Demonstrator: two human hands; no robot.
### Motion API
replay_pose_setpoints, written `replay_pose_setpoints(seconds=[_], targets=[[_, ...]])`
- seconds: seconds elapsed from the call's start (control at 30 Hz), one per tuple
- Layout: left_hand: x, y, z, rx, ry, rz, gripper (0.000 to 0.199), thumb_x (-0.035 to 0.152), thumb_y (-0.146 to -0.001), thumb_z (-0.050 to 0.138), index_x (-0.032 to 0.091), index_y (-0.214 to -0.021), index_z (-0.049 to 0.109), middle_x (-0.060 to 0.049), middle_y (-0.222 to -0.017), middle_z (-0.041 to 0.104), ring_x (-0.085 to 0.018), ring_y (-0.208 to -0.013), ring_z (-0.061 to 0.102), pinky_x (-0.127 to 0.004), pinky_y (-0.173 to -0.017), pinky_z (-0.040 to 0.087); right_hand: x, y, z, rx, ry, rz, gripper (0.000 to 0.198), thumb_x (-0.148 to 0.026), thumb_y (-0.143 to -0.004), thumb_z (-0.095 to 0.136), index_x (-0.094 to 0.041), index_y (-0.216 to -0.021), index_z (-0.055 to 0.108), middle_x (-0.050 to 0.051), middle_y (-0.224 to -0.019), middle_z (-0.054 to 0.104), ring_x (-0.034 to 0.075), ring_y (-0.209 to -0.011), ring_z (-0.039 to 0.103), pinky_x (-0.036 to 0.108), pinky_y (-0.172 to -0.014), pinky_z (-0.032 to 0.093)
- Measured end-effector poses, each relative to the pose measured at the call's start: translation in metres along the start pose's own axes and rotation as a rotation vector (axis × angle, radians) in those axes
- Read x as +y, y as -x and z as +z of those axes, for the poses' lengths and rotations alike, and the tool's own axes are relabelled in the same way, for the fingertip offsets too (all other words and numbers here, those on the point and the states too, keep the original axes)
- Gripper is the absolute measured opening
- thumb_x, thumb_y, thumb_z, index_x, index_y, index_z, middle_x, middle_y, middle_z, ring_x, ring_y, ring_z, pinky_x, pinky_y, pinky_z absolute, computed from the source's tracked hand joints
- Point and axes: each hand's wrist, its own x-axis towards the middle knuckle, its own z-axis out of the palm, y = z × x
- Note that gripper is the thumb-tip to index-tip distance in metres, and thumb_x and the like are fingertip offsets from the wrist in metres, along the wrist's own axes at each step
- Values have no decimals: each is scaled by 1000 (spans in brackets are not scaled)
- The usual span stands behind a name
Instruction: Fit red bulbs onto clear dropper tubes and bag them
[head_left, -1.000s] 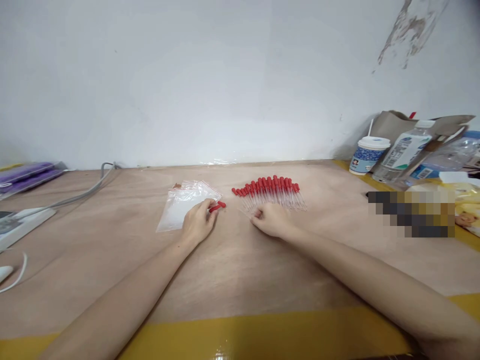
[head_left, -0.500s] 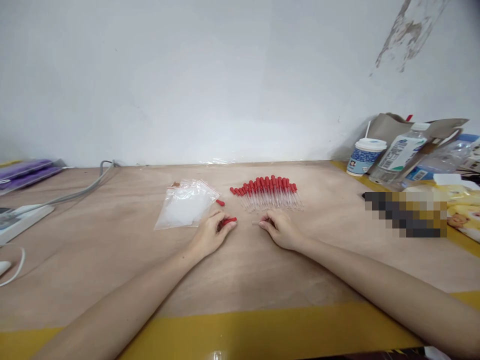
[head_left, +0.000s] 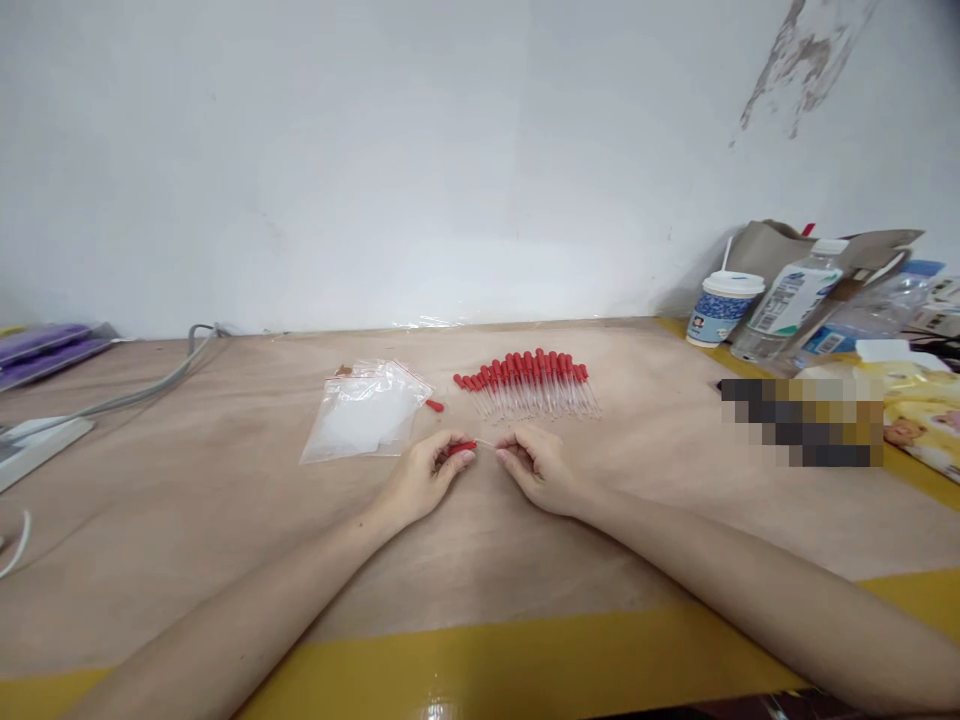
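Between the fingers of my left hand (head_left: 431,475) is a red rubber dropper bulb (head_left: 463,447), its open end facing right. My right hand (head_left: 536,468) pinches a thin clear dropper tube (head_left: 484,442), whose left end meets the mouth of the bulb; whether it sits inside I cannot tell. Beyond my hands lies a row of droppers (head_left: 529,378) with red bulbs and clear tubes pointing toward me. One loose red bulb (head_left: 435,405) rests beside clear plastic zip bags (head_left: 360,415), beyond my left hand.
At the right stand a blue paper cup (head_left: 720,312) with a straw and a clear bottle (head_left: 787,300), near a yellow package (head_left: 922,420). Purple packs (head_left: 49,350) and a grey cable (head_left: 142,388) with a white power strip (head_left: 45,450) lie at the left.
My right hand has moved left, bringing the tube's end to the bulb in my left hand. The whole view has shifted slightly.
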Motion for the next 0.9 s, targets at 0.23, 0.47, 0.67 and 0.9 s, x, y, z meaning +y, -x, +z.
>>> replay_pose_setpoints(seconds=[0.23, 0.47, 0.67, 0.9], targets=[[0, -1, 7, 12, 244, -38, 21, 33, -84, 49, 14, -90, 54, -1, -68, 60, -12, -62, 58, -25, -61, 49, 1, -1, 1, -5, 1, -35, 13, -22, -85, 46, -18, -83, 58, 2, -71, 56, 12, -66, 51, 24, -60, 40], [4, -1, 6, 22, 247, -75, 24, 35, -81, 52, 13, -86, 60, -1, -62, 59, -11, -55, 56, -22, -54, 46, 7, -2, 2, -12, -54, -32, 15, -22, -84, 49, -19, -85, 63, 2, -74, 65, 13, -65, 57, 24, -61, 43], [10, 4, 1, -100, 83, -33, 22, 32, -83, 49, 16, -85, 63, 0, -63, 61, -12, -57, 56, -22, -55, 46, 8, -6, -12, -188, 81, -84, 19, -22, -85, 47, -22, -87, 66, 0, -73, 65, 13, -65, 57, 24, -60, 42], [5, 3, 1, -25, -60, 58, 21, 34, -82, 54, 20, -91, 66, -1, -87, 69, -16, -76, 63, -26, -71, 50, 4, -2, -15, -157, 392, -226, 22, -22, -88, 40, -18, -92, 62, 6, -80, 61, 14, -67, 53, 24, -57, 37]])
